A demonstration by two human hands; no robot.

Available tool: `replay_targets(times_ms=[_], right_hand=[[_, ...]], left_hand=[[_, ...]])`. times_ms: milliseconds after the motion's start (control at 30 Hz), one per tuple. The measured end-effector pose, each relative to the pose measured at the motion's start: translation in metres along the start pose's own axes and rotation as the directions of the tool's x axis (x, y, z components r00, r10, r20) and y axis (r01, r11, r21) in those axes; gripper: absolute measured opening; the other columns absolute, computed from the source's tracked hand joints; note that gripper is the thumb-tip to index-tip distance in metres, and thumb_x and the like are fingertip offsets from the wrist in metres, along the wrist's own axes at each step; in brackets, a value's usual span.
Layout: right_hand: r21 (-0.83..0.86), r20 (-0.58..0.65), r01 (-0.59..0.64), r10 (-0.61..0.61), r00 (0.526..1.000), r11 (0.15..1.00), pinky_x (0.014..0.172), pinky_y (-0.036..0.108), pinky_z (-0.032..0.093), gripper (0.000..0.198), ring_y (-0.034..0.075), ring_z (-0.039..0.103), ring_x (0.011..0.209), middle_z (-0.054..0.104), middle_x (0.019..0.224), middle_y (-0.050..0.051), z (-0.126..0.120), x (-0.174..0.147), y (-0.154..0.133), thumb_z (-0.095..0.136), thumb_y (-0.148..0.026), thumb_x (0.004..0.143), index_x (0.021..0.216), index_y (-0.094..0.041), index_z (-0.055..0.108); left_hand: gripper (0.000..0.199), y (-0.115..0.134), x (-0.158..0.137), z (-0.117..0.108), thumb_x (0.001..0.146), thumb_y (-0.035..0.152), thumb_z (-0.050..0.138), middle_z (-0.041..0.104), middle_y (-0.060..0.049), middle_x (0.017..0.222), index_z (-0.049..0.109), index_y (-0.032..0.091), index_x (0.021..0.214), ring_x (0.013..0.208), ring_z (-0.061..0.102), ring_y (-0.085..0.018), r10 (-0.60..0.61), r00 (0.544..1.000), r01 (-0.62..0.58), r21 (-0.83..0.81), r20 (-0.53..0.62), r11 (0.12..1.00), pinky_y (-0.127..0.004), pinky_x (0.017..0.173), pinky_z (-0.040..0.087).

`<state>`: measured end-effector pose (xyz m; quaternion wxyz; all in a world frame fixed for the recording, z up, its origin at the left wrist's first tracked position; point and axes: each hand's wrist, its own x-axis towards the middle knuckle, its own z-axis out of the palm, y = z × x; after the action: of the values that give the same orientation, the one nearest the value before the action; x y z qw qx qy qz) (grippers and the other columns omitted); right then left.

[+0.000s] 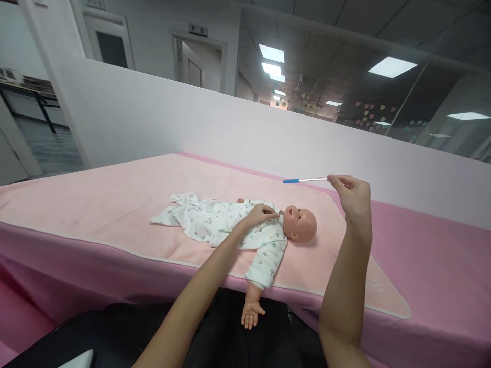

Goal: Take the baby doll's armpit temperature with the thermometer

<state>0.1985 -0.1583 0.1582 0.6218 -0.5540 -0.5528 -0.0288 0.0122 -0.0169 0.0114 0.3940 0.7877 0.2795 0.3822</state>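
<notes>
A baby doll (pixel 303 225) lies on its back in a white printed outfit (pixel 215 217), head to the right, one arm hanging over the near table edge. My left hand (pixel 263 213) rests on the doll's upper chest, its fingers pinched together beside the collar. A small greyish thing (pixel 281 212) shows at those fingertips, too small to name. Raised to the right above the doll's head, my right hand (pixel 351 194) pinches one end of a thin whitish stick with a blue end (pixel 291 181). The stick points left, nearly level, clear of the doll.
A peach pad (pixel 126 189) with a pale edge lies under the doll on a pink-covered table (pixel 433 245). Behind stands a low white partition (pixel 184 122) with glass above it. At the lower left is the corner of a white object (pixel 79 359).
</notes>
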Motion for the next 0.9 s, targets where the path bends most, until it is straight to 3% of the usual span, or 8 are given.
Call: replay_targets(times_ms=[167,433,567,633,733,900], right_hand=[[0.237,-0.071,0.089,-0.075,0.995,0.967,0.078,0.035,0.047,0.027,0.017,0.059,0.085,0.066,0.085,0.003,0.004,-0.027,-0.022,0.063,-0.042,0.071,0.080,-0.017,0.067],[0.258,-0.199,0.159,-0.109,0.974,0.953,0.081,0.037,0.049,0.023,0.017,0.061,0.086,0.066,0.084,0.003,0.003,-0.035,-0.021,0.063,-0.041,0.072,0.079,-0.019,0.067],[0.194,-0.224,0.058,-0.013,0.975,0.979,0.082,0.038,0.048,0.024,0.017,0.061,0.083,0.067,0.082,0.003,-0.014,-0.051,0.021,0.067,-0.041,0.067,0.076,-0.019,0.068],[0.130,-0.138,-0.099,0.117,0.983,0.987,0.082,0.039,0.047,0.026,0.018,0.062,0.082,0.068,0.082,0.004,-0.022,-0.072,0.054,0.067,-0.041,0.065,0.076,-0.018,0.068],[0.001,-0.036,-0.314,0.314,0.949,0.949,0.083,0.039,0.046,0.029,0.021,0.062,0.085,0.068,0.085,0.006,-0.028,-0.110,0.100,0.064,-0.044,0.064,0.075,-0.018,0.068],[-0.202,0.013,-0.376,0.386,0.922,0.904,0.078,0.039,0.047,0.033,0.026,0.062,0.085,0.069,0.085,0.008,-0.029,-0.154,0.142,0.056,-0.049,0.065,0.072,-0.019,0.067]], left_hand=[[0.022,0.000,0.000,-0.001,0.060,0.036,0.066,0.061,-0.002,0.060,0.070,0.016,0.067,0.055,0.047,-0.012,-0.006,1.000,0.005,0.043,0.021,0.999,-0.022,0.050,0.032],[0.023,0.000,-0.002,-0.001,0.062,0.035,0.065,0.062,-0.004,0.063,0.069,0.013,0.067,0.058,0.050,-0.013,-0.043,0.999,0.043,-0.034,0.002,0.998,-0.023,0.053,0.036],[0.022,-0.002,-0.002,-0.001,0.063,0.034,0.065,0.061,-0.003,0.061,0.067,0.013,0.066,0.059,0.050,-0.012,-0.016,0.994,0.005,-0.092,-0.109,0.996,-0.023,0.055,0.036],[0.022,-0.003,-0.002,-0.001,0.064,0.035,0.065,0.060,-0.002,0.062,0.066,0.013,0.066,0.059,0.049,-0.012,0.012,0.990,-0.027,-0.106,-0.139,0.994,-0.023,0.055,0.035],[0.024,-0.005,0.001,-0.002,0.064,0.037,0.064,0.060,-0.002,0.064,0.065,0.014,0.067,0.061,0.049,-0.012,0.024,0.985,-0.046,-0.123,-0.173,0.991,-0.023,0.058,0.036],[0.028,-0.006,0.002,-0.004,0.067,0.041,0.062,0.061,-0.002,0.067,0.064,0.014,0.070,0.064,0.051,-0.012,0.008,0.980,-0.038,-0.149,-0.198,0.988,-0.023,0.060,0.038]])
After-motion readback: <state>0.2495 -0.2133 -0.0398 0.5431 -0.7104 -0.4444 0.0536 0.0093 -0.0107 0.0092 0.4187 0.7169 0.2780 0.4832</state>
